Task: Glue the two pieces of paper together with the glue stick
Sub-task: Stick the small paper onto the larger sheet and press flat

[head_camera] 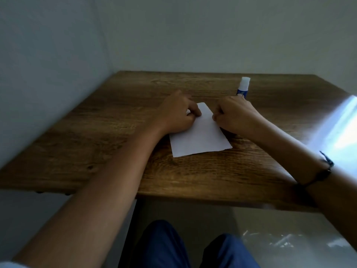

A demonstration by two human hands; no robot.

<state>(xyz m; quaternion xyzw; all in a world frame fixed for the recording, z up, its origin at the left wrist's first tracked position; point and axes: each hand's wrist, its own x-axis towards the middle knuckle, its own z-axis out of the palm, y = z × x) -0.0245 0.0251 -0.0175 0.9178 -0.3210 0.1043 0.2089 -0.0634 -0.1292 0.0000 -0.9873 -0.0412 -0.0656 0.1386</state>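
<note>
A white sheet of paper (200, 136) lies flat on the wooden table (116, 132); only one sheet shows, and I cannot tell whether a second lies under it. My left hand (176, 115) rests at the sheet's far left edge, its curled fingers pinching that edge. My right hand (234, 115) sits at the far right edge, its fingers curled tight against the paper's border. Just behind my right hand the glue stick (243, 88) stands upright, blue-bodied with a white cap on top; neither hand touches it.
The table stands in a corner, with pale walls along its left side and back. Bright glare falls on its right edge (336, 132). A dark band (326, 171) circles my right forearm. My knees in blue trousers (164, 246) show below the near edge.
</note>
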